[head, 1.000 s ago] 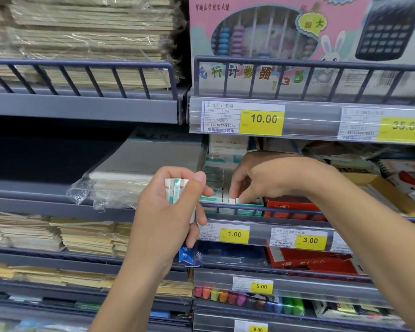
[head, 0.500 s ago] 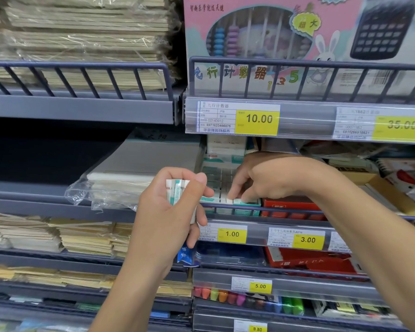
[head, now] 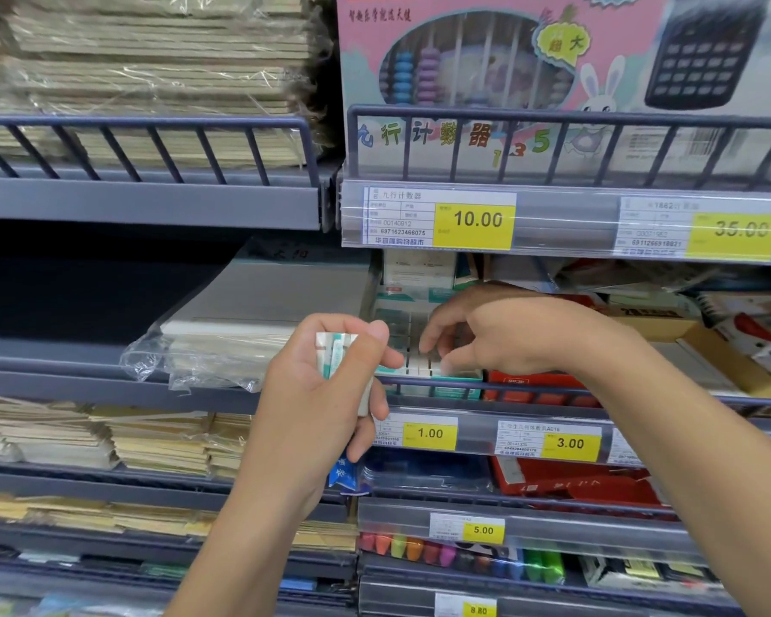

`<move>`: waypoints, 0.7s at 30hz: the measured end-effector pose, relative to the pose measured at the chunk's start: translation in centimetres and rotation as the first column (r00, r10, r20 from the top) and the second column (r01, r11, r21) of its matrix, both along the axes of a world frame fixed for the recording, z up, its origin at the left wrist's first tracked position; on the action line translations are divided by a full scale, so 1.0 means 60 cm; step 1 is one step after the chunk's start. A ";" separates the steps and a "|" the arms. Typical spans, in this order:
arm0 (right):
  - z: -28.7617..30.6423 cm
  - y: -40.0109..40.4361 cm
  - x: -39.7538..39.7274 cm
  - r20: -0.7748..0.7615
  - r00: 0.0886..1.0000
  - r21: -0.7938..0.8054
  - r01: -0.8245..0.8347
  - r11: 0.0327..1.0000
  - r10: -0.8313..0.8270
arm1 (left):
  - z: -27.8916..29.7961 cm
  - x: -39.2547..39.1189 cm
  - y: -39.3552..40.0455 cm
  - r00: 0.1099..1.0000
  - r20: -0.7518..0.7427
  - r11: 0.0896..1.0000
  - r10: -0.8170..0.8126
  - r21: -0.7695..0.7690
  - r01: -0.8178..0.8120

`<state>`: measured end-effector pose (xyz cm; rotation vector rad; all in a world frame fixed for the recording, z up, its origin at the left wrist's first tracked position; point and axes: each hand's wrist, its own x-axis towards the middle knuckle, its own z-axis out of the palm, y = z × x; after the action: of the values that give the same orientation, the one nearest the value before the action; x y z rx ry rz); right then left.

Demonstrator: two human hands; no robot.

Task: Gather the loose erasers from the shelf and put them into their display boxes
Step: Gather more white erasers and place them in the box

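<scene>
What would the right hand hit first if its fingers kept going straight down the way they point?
Probably the row of white, teal-sleeved erasers standing in the teal cardboard display box. The right hand has its fingertips pointing down right at their tops; whether they already touch is unclear from this view.

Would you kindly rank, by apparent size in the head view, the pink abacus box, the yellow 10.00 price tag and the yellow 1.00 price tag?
1. Pink abacus box
2. Yellow 10.00 price tag
3. Yellow 1.00 price tag
</scene>
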<state>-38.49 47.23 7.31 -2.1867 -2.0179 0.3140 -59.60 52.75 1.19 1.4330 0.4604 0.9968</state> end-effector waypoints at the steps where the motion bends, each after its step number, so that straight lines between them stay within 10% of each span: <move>1: 0.004 -0.009 -0.003 -0.003 1.000 0.071 0.003 0.997 -0.003 | 0.000 0.001 -0.001 1.000 0.002 1.000 -0.008 -0.011 0.008; 6: 0.004 -0.050 -0.060 -0.457 0.859 0.372 -0.053 0.927 0.233 | 0.000 0.004 -0.006 0.999 0.004 0.997 -0.043 -0.070 0.044; 14: -0.051 -0.061 -0.120 -0.415 0.870 0.611 0.049 0.790 0.267 | 0.004 -0.001 -0.011 0.995 0.075 0.991 -0.069 -0.108 0.076; 21: -0.049 -0.065 -0.104 -0.729 0.645 0.503 0.275 0.819 0.230 | -0.002 -0.013 -0.008 0.999 0.017 1.000 -0.029 -0.007 0.029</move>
<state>-44.72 43.32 4.36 -1.3302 -1.3301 0.4549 -60.38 52.28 1.09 1.4201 0.4296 0.9828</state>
